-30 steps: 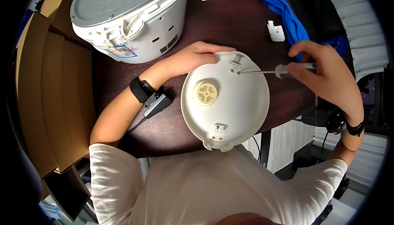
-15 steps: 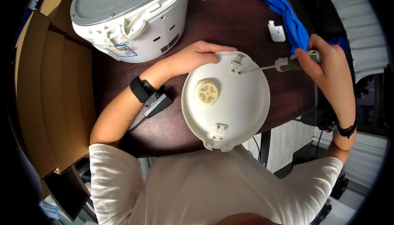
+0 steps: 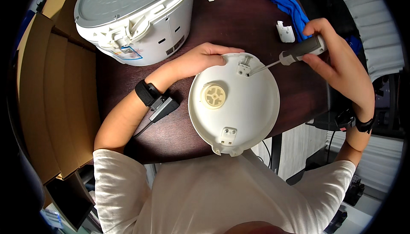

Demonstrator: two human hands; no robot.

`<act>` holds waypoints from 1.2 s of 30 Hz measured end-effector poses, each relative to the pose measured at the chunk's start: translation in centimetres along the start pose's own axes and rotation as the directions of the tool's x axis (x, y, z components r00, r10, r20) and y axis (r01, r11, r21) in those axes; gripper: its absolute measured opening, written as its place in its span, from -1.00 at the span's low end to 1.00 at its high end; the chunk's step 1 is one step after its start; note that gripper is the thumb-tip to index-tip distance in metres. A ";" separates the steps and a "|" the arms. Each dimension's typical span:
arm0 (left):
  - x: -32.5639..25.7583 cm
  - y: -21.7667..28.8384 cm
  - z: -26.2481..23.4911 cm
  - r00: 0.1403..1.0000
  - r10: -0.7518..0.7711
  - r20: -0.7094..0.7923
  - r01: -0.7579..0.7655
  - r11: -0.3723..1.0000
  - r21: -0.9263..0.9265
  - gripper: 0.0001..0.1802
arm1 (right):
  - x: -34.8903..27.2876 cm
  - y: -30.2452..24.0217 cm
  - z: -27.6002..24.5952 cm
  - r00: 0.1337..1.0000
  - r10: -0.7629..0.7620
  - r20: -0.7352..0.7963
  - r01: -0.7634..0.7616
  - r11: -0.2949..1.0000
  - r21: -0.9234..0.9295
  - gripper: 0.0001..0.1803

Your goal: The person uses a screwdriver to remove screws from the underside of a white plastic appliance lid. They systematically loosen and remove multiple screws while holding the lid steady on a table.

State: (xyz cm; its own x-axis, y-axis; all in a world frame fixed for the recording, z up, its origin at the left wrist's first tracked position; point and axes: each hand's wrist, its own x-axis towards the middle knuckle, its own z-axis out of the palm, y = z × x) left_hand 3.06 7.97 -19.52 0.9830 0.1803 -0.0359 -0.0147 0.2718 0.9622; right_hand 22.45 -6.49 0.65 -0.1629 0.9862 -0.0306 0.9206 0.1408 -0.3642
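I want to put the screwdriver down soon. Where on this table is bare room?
Bare table lies between the white cooker body and blue cloth. Another patch lies left of the round lid, below the left hand. The right edge is crowded.

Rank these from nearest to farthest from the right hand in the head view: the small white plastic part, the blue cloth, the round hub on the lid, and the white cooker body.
From the right hand:
1. Blue cloth, just behind its fingers; the small white plastic part beside it is too close to call.
2. Round hub, mid-lid, to the hand's left.
3. White cooker body, far left at the back.
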 end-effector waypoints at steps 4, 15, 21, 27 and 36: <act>0.0 0.0 0.0 1.000 -0.009 -0.007 0.009 1.000 0.012 -0.48 | -0.2 -0.9 0.5 0.995 -0.085 -0.047 0.080 0.993 -0.092 -0.61; 0.1 -0.2 -0.2 1.000 0.008 0.001 -0.008 0.999 0.042 -0.47 | 0.1 0.4 0.6 0.993 0.032 -0.111 -0.031 0.999 0.009 -0.73; 0.1 -0.3 -0.2 1.000 0.016 -0.001 -0.016 1.000 0.023 -0.48 | 1.7 1.2 0.0 0.996 -0.007 -0.091 0.001 0.998 -0.061 -0.73; 0.0 -0.1 -0.1 1.000 0.006 -0.004 -0.006 1.000 0.025 -0.48 | 1.6 2.2 -0.3 0.994 0.023 -0.105 -0.043 0.981 -0.191 -0.69; 0.1 -0.4 -0.3 1.000 0.023 -0.012 -0.022 0.998 0.063 -0.48 | 0.3 1.4 -0.2 0.980 0.139 -0.141 -0.182 0.911 -0.369 -0.58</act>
State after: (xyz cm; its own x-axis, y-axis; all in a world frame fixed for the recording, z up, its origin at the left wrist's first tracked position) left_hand 3.15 8.15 -19.96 0.9801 0.1979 -0.0175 -0.0245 0.2077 0.9779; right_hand 23.75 -5.96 0.34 0.0185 0.9985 0.0508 0.9997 -0.0194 0.0168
